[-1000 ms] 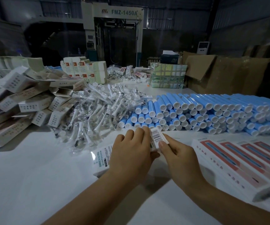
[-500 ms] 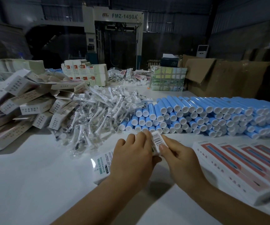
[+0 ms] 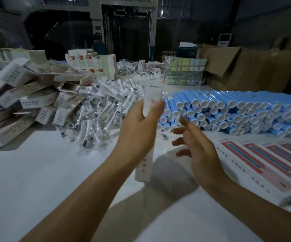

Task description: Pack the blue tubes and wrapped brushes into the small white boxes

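White box point(image 3: 147, 137), apparently upright, in left hand point(image 3: 137, 130).

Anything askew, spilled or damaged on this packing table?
Nothing damaged. The white boxes at the left lie tumbled, some with flaps open, unlike the neatly stacked blue tubes. One wrapped brush lies apart from its pile.
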`<state>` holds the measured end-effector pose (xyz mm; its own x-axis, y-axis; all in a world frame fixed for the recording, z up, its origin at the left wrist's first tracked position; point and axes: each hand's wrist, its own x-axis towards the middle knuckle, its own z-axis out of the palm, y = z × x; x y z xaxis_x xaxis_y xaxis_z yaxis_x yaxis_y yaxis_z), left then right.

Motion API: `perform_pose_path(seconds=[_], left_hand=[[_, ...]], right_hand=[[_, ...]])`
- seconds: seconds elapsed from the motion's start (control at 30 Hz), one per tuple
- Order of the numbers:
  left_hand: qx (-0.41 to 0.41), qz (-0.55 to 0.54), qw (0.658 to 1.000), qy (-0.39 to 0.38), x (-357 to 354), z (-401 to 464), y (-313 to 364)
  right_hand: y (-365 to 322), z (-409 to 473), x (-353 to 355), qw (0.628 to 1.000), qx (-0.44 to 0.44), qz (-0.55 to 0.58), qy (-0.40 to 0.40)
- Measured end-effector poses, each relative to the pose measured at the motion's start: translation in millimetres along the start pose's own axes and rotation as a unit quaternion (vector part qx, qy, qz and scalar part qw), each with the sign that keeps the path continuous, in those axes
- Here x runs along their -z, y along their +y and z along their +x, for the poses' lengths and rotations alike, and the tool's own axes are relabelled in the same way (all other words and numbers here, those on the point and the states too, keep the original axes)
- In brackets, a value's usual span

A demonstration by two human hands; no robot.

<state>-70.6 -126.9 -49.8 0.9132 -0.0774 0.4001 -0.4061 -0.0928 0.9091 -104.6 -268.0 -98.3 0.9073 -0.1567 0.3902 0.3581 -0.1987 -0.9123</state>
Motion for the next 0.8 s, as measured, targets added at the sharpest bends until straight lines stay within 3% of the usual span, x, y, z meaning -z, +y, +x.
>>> perform_pose_path(seconds=[0.03, 0.1, 0.17, 0.23, 0.37, 0.5, 0.6, 0.67, 0.73, 0.8], left_hand=[[0.081, -0.116, 0.990, 0.001, 3, 2, 1], [0.215, -0.307, 0.926, -0.029, 6, 5, -1], [0.290, -0.394, 0.872, -0.024, 4, 3, -10], [0.332, -0.404, 0.852, -0.005, 0, -3, -20], [0.363, -0.399, 0.842, 0.018, -7, -10, -31], [0.364, -0.400, 0.841, 0.001, -11, -12, -33], [0.342, -0.366, 0.865, -0.011, -14, -11, -38], [0.305, -0.323, 0.895, 0.033, -14, -7, -42], [0.250, -0.279, 0.922, 0.097, -11, -2, -43], [0.228, -0.269, 0.927, 0.130, -4, 2, -44]], right_hand=[[0, 0, 1, 1.000, 0.003, -0.020, -0.006], [0, 0, 1, 0.999, 0.006, -0.041, -0.017], [-3, -1, -3, 0.998, -0.002, -0.045, -0.054], [-6, -5, -8, 0.992, -0.016, -0.072, -0.100], [-5, -12, -14, 0.977, -0.034, -0.148, -0.147], [-8, -10, -12, 0.969, -0.050, -0.196, -0.140], [-11, -6, -9, 0.966, -0.058, -0.221, -0.123], [-16, -2, -1, 0.957, -0.040, -0.264, -0.116], [-26, 0, 10, 0.928, 0.004, -0.354, -0.115], [-34, -3, 22, 0.882, 0.048, -0.457, -0.105]])
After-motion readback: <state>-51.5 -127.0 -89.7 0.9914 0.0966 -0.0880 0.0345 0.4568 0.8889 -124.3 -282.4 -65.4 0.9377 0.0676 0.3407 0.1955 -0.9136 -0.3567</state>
